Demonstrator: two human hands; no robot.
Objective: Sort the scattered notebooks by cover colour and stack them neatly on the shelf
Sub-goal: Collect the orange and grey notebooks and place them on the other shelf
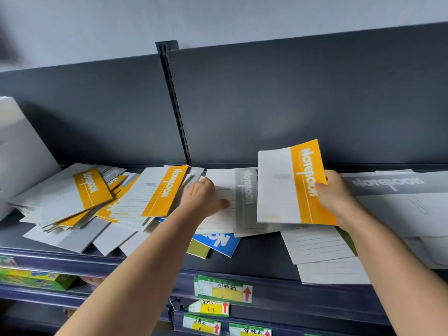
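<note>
- Grips a yellow notebook (291,185) by its coloured band in the right hand (339,197), thumb over the cover. Holds it tilted up and clear of the shelf (254,260), apparently picked out for the yellow group.
- Rests the left hand (203,200) palm-down on a grey notebook (244,197) just left of the lifted one, thumb stretched across the lined cover. Cannot tell whether the bent fingertips pinch anything; probably steadies the heap.
- Leaves a yellow pile (92,190) fanned and unsquared farther left of the left hand, the likely destination.
- Shows a blue notebook (218,241) poking out under the left wrist and a large grey notebook (388,183) lying beyond the right hand, neither yet sorted.
- Reads "Notebook" in white on each coloured band, upside down from this side.
- Carries price tags (223,288) with red arrows and handwriting on the shelf edge below the forearms; too small to read.
</note>
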